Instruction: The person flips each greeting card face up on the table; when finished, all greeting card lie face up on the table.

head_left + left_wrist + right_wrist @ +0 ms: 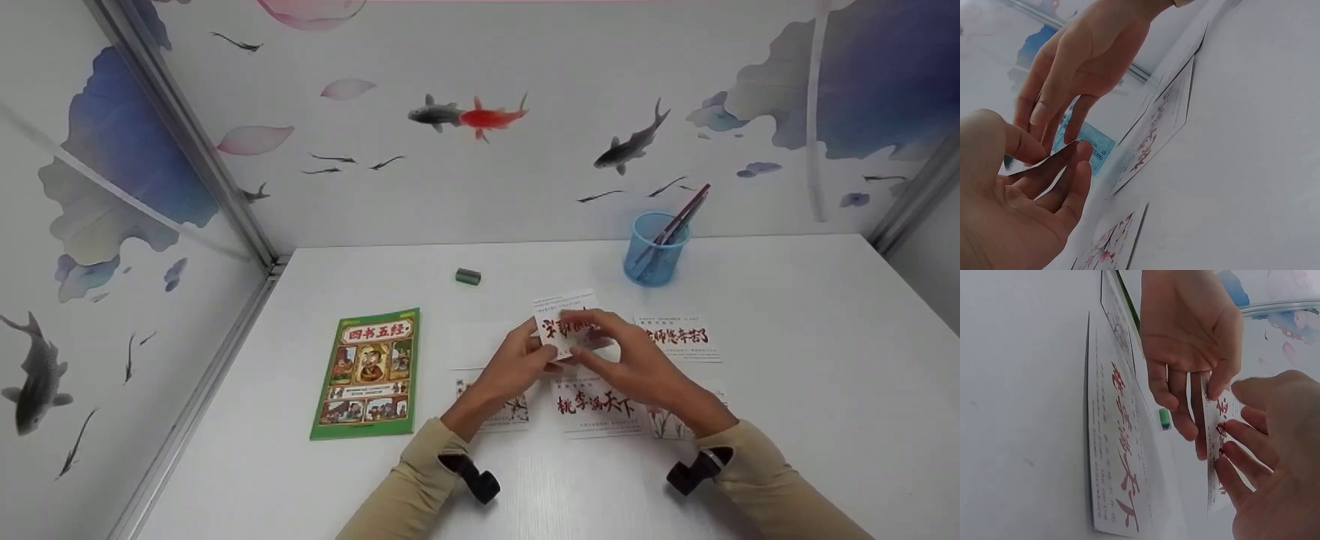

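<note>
My left hand (pixel 510 367) pinches a white card (pixel 559 301) with red lettering between thumb and fingers, above the table. In the left wrist view the card (pixel 1044 163) shows nearly edge-on. Over its face reaches my right hand (pixel 637 367), fingers spread and loosely bent. The right wrist view has these fingers (pixel 1249 464) right at the lettering. Below both hands lies a card with large red characters (pixel 596 405). Partly hidden by the arms are a blossom card (pixel 514 416) on the left and a flower card (pixel 664 426) on the right.
Another lettered card (pixel 679 337) lies beyond the right hand. A green picture book (pixel 364 375) is on the left. Toward the back wall are a small green block (pixel 468 277) and a blue mesh cup (pixel 645 251) holding pens. Walls enclose the table's back and left.
</note>
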Tool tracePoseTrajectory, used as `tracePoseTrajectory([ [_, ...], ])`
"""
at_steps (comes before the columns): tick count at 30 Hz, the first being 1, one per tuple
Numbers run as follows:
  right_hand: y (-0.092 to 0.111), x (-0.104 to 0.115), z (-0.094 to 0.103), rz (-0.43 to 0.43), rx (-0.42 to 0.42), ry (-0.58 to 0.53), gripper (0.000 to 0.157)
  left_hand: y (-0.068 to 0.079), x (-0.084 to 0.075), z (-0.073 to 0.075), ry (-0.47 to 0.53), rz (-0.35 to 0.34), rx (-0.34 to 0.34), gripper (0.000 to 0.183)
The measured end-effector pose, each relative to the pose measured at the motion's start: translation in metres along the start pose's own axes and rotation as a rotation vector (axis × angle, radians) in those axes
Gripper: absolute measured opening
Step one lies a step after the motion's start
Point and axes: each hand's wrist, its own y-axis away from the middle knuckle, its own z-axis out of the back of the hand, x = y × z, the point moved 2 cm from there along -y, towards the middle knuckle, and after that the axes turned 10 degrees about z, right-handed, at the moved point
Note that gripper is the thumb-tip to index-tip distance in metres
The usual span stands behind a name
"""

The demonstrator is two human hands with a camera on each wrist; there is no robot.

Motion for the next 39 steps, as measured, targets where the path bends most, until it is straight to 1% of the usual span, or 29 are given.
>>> tracePoseTrajectory([
  [4, 0.001, -0.007, 0.006, -0.009, -0.061, 0.076, 0.056, -0.002, 0.001, 0.000, 0.033, 0.005, -0.004, 0.053],
  [9, 0.001, -0.010, 0.010, -0.069, -0.066, 0.099, 0.067, -0.002, 0.001, 0.003, 0.053, 0.008, -0.022, 0.053],
  [12, 0.000, -0.010, 0.012, -0.115, -0.082, 0.118, 0.073, -0.002, 0.001, 0.006, 0.070, 0.012, -0.006, 0.050],
  [15, -0.002, -0.009, 0.013, -0.166, -0.115, 0.144, 0.071, 0.000, -0.002, 0.010, 0.095, -0.012, 0.043, 0.047],
  [18, -0.002, -0.007, 0.014, -0.212, -0.142, 0.156, 0.063, 0.001, -0.003, 0.011, 0.122, -0.049, 0.102, 0.051],
  [21, -0.001, -0.006, 0.012, -0.248, -0.135, 0.137, 0.057, 0.000, -0.002, 0.010, 0.127, -0.068, 0.116, 0.058],
  [23, -0.001, -0.007, 0.010, -0.268, -0.119, 0.124, 0.056, -0.001, -0.001, 0.010, 0.129, -0.062, 0.096, 0.059],
  [26, 0.000, -0.007, 0.009, -0.304, -0.107, 0.125, 0.060, -0.003, 0.000, 0.010, 0.138, -0.034, 0.036, 0.053],
  [28, 0.001, -0.007, 0.010, -0.319, -0.120, 0.124, 0.068, -0.002, 0.000, 0.012, 0.136, -0.014, -0.009, 0.048],
  [30, 0.001, -0.008, 0.011, -0.322, -0.153, 0.104, 0.078, -0.002, -0.001, 0.016, 0.119, -0.001, -0.047, 0.043],
  [33, 0.000, -0.008, 0.012, -0.289, -0.199, 0.074, 0.094, -0.001, -0.001, 0.021, 0.068, -0.001, -0.085, 0.042],
  [35, -0.001, -0.007, 0.012, -0.250, -0.224, 0.066, 0.099, -0.001, -0.001, 0.023, 0.033, -0.001, -0.103, 0.044],
  [37, -0.001, -0.005, 0.012, -0.206, -0.235, 0.073, 0.097, -0.001, 0.000, 0.024, 0.004, 0.004, -0.115, 0.046],
  [39, -0.002, -0.004, 0.011, -0.174, -0.234, 0.086, 0.089, -0.001, 0.000, 0.025, -0.011, 0.007, -0.123, 0.047],
])
